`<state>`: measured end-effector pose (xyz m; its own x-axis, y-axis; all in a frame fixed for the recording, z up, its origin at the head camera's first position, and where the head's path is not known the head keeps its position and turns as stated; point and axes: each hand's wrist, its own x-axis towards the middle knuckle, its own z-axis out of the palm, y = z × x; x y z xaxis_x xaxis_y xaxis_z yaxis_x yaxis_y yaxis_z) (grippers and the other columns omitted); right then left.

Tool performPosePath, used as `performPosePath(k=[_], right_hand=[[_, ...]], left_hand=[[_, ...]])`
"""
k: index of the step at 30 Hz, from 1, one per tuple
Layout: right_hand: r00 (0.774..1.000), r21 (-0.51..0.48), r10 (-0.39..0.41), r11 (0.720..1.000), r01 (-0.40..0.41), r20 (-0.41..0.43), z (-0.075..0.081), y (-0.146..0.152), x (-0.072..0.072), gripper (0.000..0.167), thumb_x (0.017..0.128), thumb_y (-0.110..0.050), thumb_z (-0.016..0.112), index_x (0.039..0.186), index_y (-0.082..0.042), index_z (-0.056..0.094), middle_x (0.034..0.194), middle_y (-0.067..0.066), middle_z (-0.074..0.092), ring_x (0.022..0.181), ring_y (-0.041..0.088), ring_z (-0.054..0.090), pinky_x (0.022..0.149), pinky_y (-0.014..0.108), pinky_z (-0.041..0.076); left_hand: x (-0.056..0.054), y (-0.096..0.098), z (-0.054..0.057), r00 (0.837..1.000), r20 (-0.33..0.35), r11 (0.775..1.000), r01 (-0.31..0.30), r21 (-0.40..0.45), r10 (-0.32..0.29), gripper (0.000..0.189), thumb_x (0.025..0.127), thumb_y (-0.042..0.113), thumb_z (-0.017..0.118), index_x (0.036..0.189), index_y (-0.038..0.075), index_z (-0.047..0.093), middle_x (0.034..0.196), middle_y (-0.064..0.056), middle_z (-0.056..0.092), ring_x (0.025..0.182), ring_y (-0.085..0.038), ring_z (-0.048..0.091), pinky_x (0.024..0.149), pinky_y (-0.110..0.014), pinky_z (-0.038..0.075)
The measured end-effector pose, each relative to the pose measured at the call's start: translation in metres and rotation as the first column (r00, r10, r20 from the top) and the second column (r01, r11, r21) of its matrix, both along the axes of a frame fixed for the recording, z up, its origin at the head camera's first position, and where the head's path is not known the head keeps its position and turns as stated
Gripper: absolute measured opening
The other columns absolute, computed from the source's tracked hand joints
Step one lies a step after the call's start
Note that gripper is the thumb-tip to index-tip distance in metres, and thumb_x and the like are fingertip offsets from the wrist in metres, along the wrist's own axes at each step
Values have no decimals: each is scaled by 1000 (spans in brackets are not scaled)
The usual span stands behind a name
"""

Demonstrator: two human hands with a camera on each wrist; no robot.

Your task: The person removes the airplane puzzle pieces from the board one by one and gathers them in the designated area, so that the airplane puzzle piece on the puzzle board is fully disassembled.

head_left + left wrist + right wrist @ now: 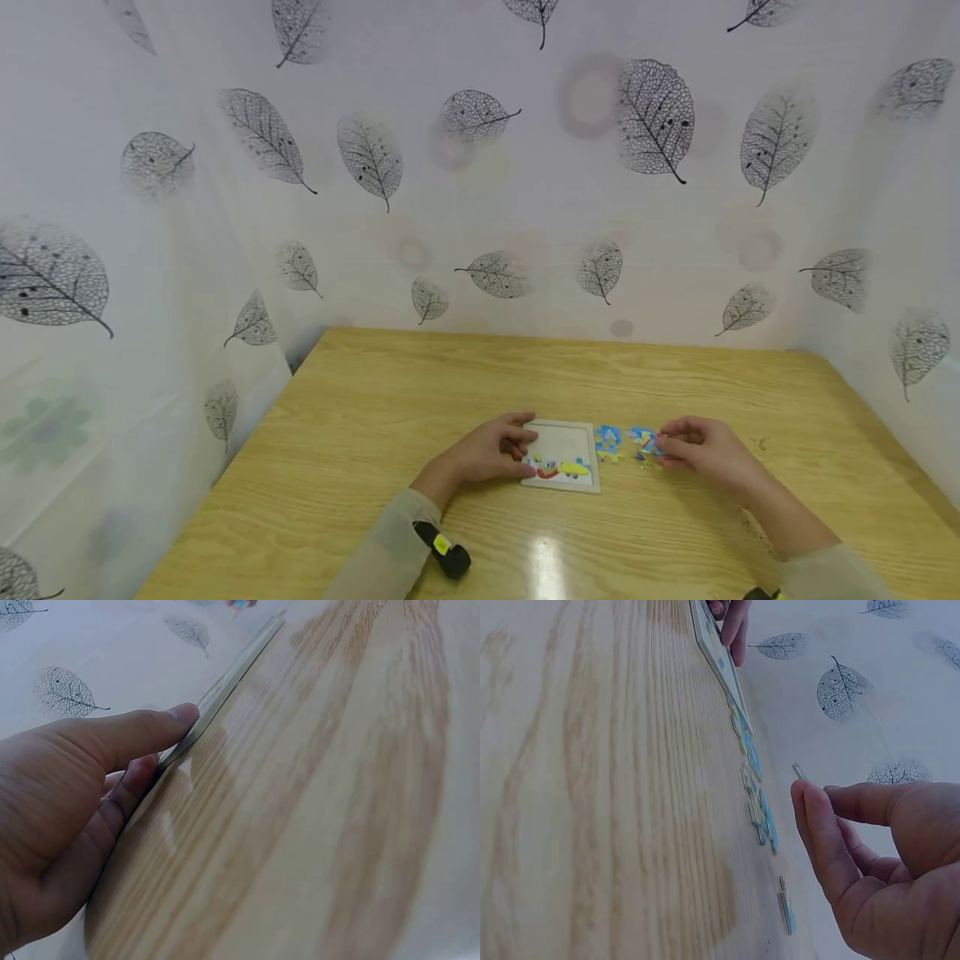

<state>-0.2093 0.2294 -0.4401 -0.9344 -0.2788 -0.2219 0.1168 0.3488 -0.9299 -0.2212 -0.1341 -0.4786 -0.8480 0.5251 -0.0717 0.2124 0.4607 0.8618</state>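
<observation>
A square jigsaw puzzle tray (pixel 558 427) with a pale rim lies on the table, several joined pieces (pixel 558 469) along its near side. My left hand (pixel 491 450) grips the tray's left edge. In the left wrist view its thumb (pixel 154 727) lies on the rim near a corner, the other fingers partly hidden below. Between the thumb and fingertips of my right hand (pixel 705 450) is a small puzzle piece (pixel 798 771), pinched above the table and seen edge-on in the right wrist view. Loose blue and yellow pieces (pixel 607 435) lie between the tray and that hand.
The wooden table (pixel 420 375) reaches back to a pale curtain (pixel 480 217) printed with leaves, which also hangs along both sides. A black strap (pixel 444 550) is around the left wrist. In the right wrist view one piece (pixel 786 911) lies apart from the others.
</observation>
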Motion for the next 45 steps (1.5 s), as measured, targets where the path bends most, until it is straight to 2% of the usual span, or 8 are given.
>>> performPosePath(k=[6, 17, 24, 31, 40, 45], right_hand=[[999, -3, -31, 999, 32, 26, -2, 14, 3, 46, 98, -11, 63, 127, 19, 44, 109, 15, 64, 89, 14, 70, 82, 29, 59], [999, 88, -44, 995, 41, 30, -10, 42, 4, 51, 94, -14, 70, 125, 18, 46, 105, 12, 66, 89, 11, 70, 80, 27, 59], [996, 107, -77, 992, 71, 53, -11, 44, 3, 47, 93, -5, 69, 123, 21, 45, 103, 15, 66, 87, 12, 71, 78, 29, 60], [998, 152, -65, 986, 61, 22, -9, 40, 2, 43, 91, -3, 70, 120, 20, 48, 101, 15, 65, 86, 14, 70, 76, 28, 59], [998, 39, -55, 998, 55, 8, -13, 37, 5, 45, 90, -4, 72, 121, 19, 47, 105, 13, 64, 89, 12, 70, 80, 30, 59], [998, 41, -27, 999, 29, -49, -15, 29, 5, 51, 89, -7, 74, 125, 19, 48, 109, 17, 62, 89, 9, 68, 80, 29, 59]], left_hand=[[0, -1, 1, 1000, -3, 1000, -4, -10, 4, 53, 84, 21, 82, 132, 8, 65, 157, 7, 40, 97, -5, 58, 86, -18, 48], [-1, 1, -1, 1000, -11, 1000, 10, 6, -10, 53, 83, 20, 83, 132, 7, 65, 156, 5, 41, 96, -4, 58, 86, -18, 49], [0, 0, -1, 1000, -11, 1000, 9, -3, -9, 54, 84, 20, 82, 132, 7, 65, 157, 5, 40, 96, -3, 58, 86, -17, 48], [0, 0, -1, 1000, -12, 1000, 5, -4, -6, 54, 83, 21, 83, 132, 8, 65, 157, 6, 40, 96, -4, 58, 86, -18, 48], [-2, -1, -2, 1000, -13, 1000, 3, -10, -3, 55, 83, 20, 83, 133, 7, 64, 156, 7, 41, 95, -3, 58, 85, -17, 48], [-1, 0, -1, 1000, -6, 1000, 8, -1, -8, 58, 82, 21, 84, 135, 7, 63, 156, 8, 40, 96, -5, 58, 85, -18, 48]])
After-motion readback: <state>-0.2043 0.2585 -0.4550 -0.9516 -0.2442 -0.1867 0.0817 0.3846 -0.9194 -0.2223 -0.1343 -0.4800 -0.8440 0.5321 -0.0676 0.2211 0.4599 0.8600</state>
